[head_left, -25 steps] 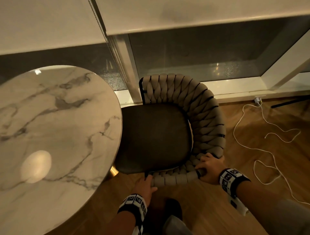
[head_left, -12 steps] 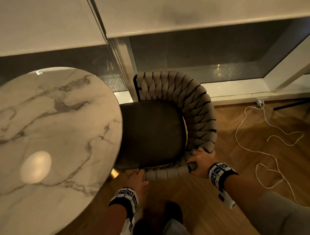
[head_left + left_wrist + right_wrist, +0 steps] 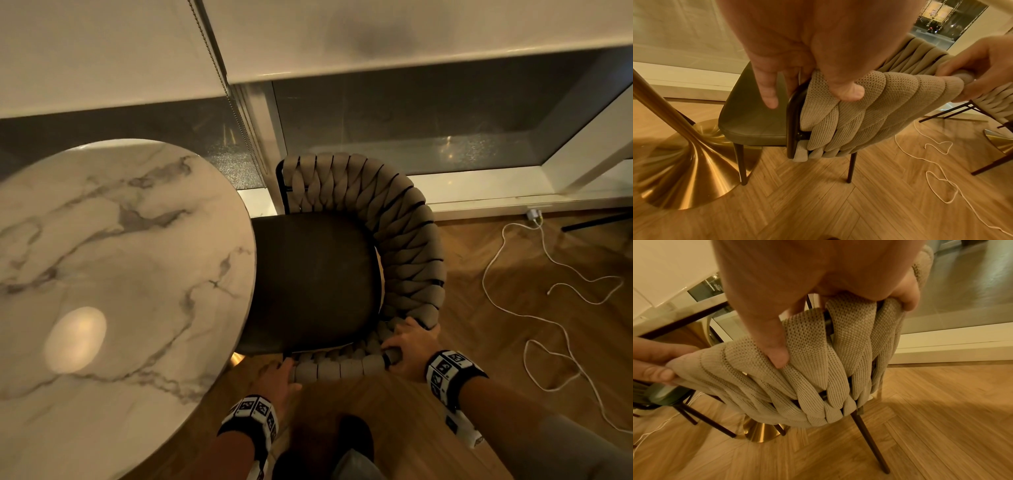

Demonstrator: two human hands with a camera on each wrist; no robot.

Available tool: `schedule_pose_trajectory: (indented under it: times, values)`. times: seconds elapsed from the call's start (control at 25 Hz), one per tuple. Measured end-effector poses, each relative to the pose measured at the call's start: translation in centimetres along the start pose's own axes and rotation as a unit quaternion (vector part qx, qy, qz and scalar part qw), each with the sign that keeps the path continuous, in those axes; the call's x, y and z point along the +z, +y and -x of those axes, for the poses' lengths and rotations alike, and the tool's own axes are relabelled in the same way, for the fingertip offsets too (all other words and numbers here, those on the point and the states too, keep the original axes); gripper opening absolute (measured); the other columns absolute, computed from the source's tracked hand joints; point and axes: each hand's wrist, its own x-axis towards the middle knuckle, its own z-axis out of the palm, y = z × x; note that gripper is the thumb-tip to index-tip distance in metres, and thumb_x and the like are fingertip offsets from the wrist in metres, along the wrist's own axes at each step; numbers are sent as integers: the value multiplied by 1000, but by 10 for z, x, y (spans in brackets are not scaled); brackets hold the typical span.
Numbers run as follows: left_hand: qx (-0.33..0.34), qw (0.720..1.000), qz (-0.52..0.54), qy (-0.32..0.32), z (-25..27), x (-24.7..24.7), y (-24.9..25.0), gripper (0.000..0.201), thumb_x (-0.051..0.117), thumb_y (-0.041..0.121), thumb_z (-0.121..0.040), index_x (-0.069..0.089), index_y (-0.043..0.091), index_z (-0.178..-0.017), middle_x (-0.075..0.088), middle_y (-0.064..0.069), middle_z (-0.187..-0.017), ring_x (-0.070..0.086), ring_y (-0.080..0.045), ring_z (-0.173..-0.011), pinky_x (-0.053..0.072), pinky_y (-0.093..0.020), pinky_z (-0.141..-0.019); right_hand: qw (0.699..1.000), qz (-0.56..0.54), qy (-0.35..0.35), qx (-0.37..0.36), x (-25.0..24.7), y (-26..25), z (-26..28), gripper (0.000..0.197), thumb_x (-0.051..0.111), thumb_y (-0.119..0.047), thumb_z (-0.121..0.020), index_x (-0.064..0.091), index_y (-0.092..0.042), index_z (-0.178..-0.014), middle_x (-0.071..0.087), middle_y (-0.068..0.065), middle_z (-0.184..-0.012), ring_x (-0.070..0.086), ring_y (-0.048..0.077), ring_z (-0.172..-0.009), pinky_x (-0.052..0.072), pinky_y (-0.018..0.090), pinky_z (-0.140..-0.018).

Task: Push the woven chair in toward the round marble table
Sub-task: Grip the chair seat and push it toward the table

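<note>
The woven chair (image 3: 404, 233) has a beige braided backrest (image 3: 859, 113) and a dark seat (image 3: 311, 281). The seat's left edge lies under the rim of the round marble table (image 3: 120, 260). My left hand (image 3: 279, 378) grips the near end of the backrest, thumb on the weave and fingers over the dark frame (image 3: 793, 116). My right hand (image 3: 409, 349) grips the backrest's top rail further right, with its thumb pressed into the braids (image 3: 777, 353). The table's gold pedestal base (image 3: 684, 170) stands beside the chair's front leg (image 3: 741, 164).
A white cable (image 3: 548, 308) loops across the wooden herringbone floor (image 3: 513, 342) to the right of the chair. A window with a white frame (image 3: 479, 192) and lowered blinds runs behind the chair and the table. My foot (image 3: 352, 435) is just behind the chair.
The chair has slid left toward the table, so more of its seat now sits under the marble rim. Both hands kept their grip on the backrest and moved with it.
</note>
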Motion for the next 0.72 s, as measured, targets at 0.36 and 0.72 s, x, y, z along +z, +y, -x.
schedule_pose_trajectory:
  times: [0.36,0.72]
  values:
    - [0,1000,17,4,0,-2,2,56,53,39,-94,32,22,-143,35,-13,-149,36,-31,-136,33,-41,-114,999,-34,3,0,-2,7,-5,38,66,-58,-78,60,-50,-114,50,-10,-115,34,21,-114,28,65,-97]
    - [16,999,38,26,12,-6,4,52,52,42,-92,37,22,-137,47,-11,-139,44,-30,-129,37,-44,-111,1000,-12,16,-6,-7,6,-3,31,65,-54,-79,62,-50,-109,51,-9,-117,37,22,-114,31,54,-92]
